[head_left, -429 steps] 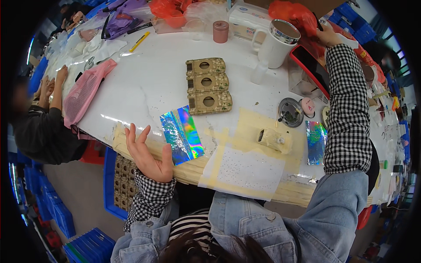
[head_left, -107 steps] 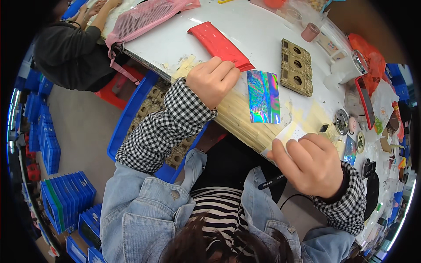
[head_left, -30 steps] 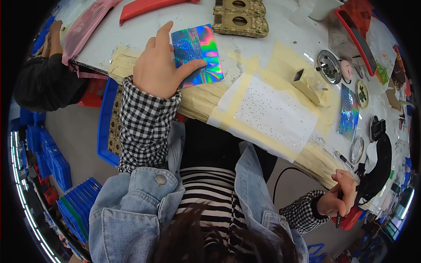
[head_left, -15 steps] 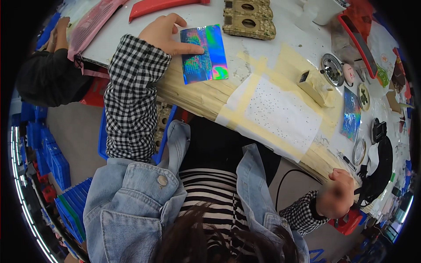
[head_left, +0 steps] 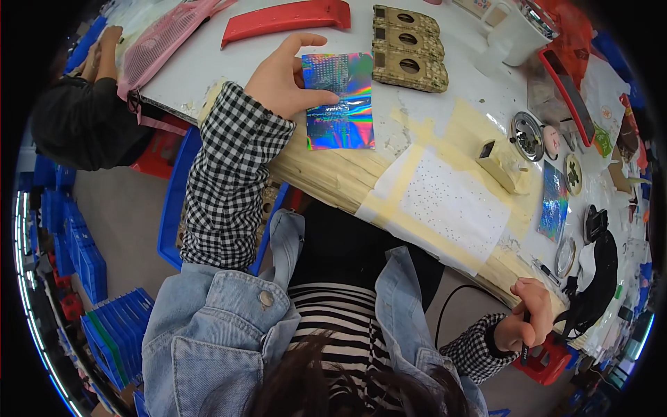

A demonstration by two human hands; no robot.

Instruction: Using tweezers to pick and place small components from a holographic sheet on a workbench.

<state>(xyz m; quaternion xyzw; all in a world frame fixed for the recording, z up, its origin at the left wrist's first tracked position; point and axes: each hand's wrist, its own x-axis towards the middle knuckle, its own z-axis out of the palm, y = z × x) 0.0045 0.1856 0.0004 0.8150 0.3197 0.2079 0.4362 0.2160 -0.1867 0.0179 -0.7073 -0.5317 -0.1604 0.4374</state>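
A shiny holographic sheet (head_left: 351, 128) lies near the table's front edge, its left half covered in small rows of dots. My left hand (head_left: 285, 80) rests at its left side, thumb stretched over the sheet and index finger held apart. Low on the right, beyond the table edge, my right hand (head_left: 528, 313) is closed round a thin dark pen-like tool (head_left: 524, 353), mostly hidden by the fingers. Between the hands, a white paper (head_left: 451, 201) scattered with tiny dark dots is taped to the table.
Camouflage-patterned pieces (head_left: 410, 48) with oval holes lie behind the sheet, beside a red curved piece (head_left: 285, 21). To the right are a small box (head_left: 501, 165), a round metal dish (head_left: 526, 137) and another holographic sheet (head_left: 554, 205). Another person's dark sleeve (head_left: 90, 125) shows at left.
The whole view has shifted, moving the table things right and down. My left thumb stays on the sheet. My right hand has turned, showing more of the dark tool.
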